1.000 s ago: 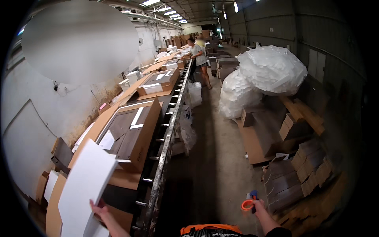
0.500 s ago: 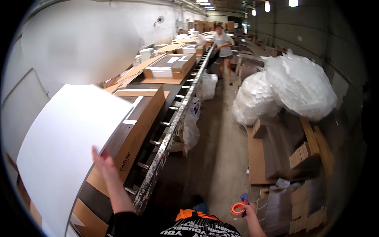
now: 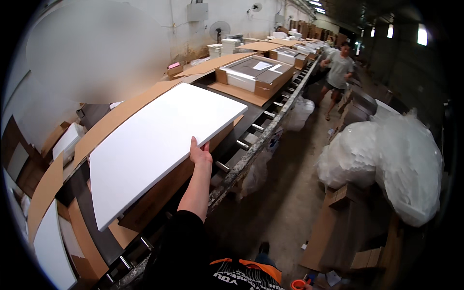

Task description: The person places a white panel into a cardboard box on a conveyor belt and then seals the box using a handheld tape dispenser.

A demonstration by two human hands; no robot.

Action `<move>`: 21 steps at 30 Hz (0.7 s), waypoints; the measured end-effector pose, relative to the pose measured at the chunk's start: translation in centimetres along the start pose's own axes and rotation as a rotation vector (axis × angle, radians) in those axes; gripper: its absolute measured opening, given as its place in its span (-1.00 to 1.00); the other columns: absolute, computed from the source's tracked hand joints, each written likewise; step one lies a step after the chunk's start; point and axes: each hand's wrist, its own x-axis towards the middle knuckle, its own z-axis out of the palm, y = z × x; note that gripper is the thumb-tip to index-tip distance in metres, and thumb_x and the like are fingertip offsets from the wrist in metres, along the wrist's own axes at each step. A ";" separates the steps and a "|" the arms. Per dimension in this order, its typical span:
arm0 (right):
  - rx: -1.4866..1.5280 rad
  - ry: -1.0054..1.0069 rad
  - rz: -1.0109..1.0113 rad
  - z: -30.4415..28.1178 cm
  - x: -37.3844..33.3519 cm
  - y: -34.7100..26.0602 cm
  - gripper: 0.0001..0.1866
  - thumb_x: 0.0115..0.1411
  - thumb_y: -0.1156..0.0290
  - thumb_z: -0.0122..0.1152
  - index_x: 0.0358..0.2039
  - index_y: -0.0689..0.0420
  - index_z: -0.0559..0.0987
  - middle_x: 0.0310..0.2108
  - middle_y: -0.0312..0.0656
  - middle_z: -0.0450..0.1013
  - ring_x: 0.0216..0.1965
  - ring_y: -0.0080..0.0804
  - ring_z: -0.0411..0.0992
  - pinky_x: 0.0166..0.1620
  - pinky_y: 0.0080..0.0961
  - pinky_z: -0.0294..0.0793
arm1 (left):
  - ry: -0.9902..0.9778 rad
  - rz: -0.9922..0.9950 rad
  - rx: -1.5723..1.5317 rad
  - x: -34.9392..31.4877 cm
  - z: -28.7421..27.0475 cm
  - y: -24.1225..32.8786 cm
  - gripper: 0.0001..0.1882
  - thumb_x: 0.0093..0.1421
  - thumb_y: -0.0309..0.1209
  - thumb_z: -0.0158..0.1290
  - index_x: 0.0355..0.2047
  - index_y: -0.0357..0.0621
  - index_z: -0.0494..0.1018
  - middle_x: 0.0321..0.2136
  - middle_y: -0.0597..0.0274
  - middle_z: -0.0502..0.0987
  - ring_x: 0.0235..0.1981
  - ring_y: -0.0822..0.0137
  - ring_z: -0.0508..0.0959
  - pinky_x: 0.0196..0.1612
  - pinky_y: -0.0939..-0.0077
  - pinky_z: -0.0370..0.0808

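My left grip point(image 3: 200, 153) is clamped on the near right edge of a big white sheet point(image 3: 164, 140), with one finger showing on the top face and the rest curled at the rim. The sheet spreads across the left and middle of the frame, over a brown carton point(image 3: 162, 195) on the roller conveyor point(image 3: 231, 175).

Half a second ago it stood more steeply at the left of the frame, and the carton's inside showed past its edge. Now it lies flatter and hides the top of that carton, so I judge it to be near its place, though I cannot tell whether it rests fully or I bear part of it. Its lower left corner juts past the carton's end.

My right grip point(image 3: 309, 287) is nearly cut off at the bottom edge, beside an orange ring point(image 3: 298, 284); I cannot tell how its fingers stand.

Toward the top middle, another carton point(image 3: 275, 87) holds a dark panel point(image 3: 251, 66). A co-worker point(image 3: 340, 70) stands at the upper right, above clear bags of white foam point(image 3: 350, 152).
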 end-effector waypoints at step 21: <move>-1.177 -1.371 -0.185 47.0 16.9 -7.5 -0.25 -0.04 0.74 0.11 0.25 0.12 0.34 -0.17 -0.19 0.48 -0.23 -0.41 0.46 -0.15 -0.43 0.58 | 0.582 -0.087 0.647 -25.7 -35.6 13.2 -0.38 0.20 -0.13 0.17 0.22 -0.03 0.31 -0.03 0.14 0.53 -0.12 0.22 0.59 -0.05 0.33 0.55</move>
